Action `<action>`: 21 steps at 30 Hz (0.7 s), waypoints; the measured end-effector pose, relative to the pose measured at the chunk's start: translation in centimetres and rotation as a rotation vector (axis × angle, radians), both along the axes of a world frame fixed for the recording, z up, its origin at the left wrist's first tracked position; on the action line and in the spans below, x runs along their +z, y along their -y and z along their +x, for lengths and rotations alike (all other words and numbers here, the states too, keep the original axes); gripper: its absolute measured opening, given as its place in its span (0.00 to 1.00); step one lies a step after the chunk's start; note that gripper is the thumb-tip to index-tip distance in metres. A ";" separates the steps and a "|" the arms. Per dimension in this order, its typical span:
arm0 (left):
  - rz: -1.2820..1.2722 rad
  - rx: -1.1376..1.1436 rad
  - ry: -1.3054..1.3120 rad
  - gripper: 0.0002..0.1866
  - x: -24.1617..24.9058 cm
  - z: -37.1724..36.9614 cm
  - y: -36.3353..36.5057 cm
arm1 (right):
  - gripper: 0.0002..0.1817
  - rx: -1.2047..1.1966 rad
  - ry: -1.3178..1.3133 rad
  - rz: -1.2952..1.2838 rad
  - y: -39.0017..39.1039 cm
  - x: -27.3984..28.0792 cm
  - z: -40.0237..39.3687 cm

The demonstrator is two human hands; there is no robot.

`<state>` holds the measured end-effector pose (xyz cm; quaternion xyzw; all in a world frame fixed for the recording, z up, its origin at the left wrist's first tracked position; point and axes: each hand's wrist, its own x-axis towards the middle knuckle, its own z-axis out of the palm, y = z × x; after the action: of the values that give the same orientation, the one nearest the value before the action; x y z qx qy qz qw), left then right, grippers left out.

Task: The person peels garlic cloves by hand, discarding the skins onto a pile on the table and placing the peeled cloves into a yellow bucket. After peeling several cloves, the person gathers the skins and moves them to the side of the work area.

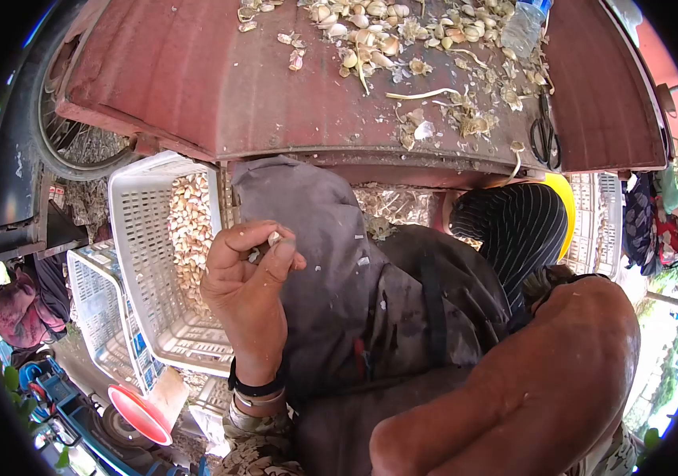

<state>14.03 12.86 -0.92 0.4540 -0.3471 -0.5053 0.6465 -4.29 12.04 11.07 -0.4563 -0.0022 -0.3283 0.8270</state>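
Note:
My left hand point(248, 285) is raised over my grey-covered lap point(319, 262), its thumb and fingers pinched together. Between the fingertips shows the pale tip of a small garlic clove point(275, 237). Beside this hand, to the left, stands a white plastic crate point(137, 262) holding many loose garlic cloves point(188, 226). My right hand point(505, 381) and forearm loom large and close at the lower right; the fingers are not distinguishable, so whether they hold anything is hidden. Garlic pieces and dry skins point(367, 32) lie spread across the red metal table point(164, 71) ahead.
Black-handled scissors point(545, 135) lie near the table's front edge. Behind them is a clear plastic bottle point(521, 32). A yellow tub point(567, 214) and another pale crate point(597, 214) stand to the right. At lower left are a second crate point(101, 297) and a red cone-shaped object point(137, 412).

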 end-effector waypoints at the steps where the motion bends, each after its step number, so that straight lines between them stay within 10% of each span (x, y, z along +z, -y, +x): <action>1: 0.002 0.021 0.021 0.10 0.0 0.2 -0.2 | 0.10 -0.068 0.080 0.060 -0.5 -0.6 0.5; 8: -0.086 0.178 0.082 0.07 2.1 2.5 -2.0 | 0.11 0.152 0.042 -0.079 3.1 -2.2 1.4; 10: -0.232 0.222 0.235 0.06 3.7 3.1 -2.9 | 0.11 0.379 -0.099 0.292 6.2 -3.1 0.9; 12: -0.350 0.100 0.241 0.06 5.7 2.8 -3.7 | 0.12 -0.028 -0.656 0.256 7.4 -2.8 4.3; 13: -0.350 0.097 0.240 0.06 7.5 3.9 -3.2 | 0.14 -0.160 -0.561 0.031 7.4 -4.8 7.0; 15: -0.245 -0.988 0.089 0.08 10.3 6.9 -1.1 | 0.15 -0.479 -0.396 -0.462 6.4 -9.6 12.9; 16: -0.245 -0.986 0.091 0.08 9.8 6.1 -0.3 | 0.14 -0.666 -0.320 -0.725 5.7 -10.5 14.8; 18: -1.046 -0.753 0.049 0.12 8.3 3.3 0.7 | 0.14 -0.597 -0.486 -0.802 7.4 -9.8 14.2; 21: -0.784 -0.754 0.000 0.16 9.7 3.7 -0.4 | 0.12 -0.770 -0.694 -1.154 13.9 -12.4 10.9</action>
<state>17.72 13.25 8.78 0.0230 -0.6484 -0.5350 0.5411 6.62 -1.81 -1.32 -0.8602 0.2450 -0.3777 0.2395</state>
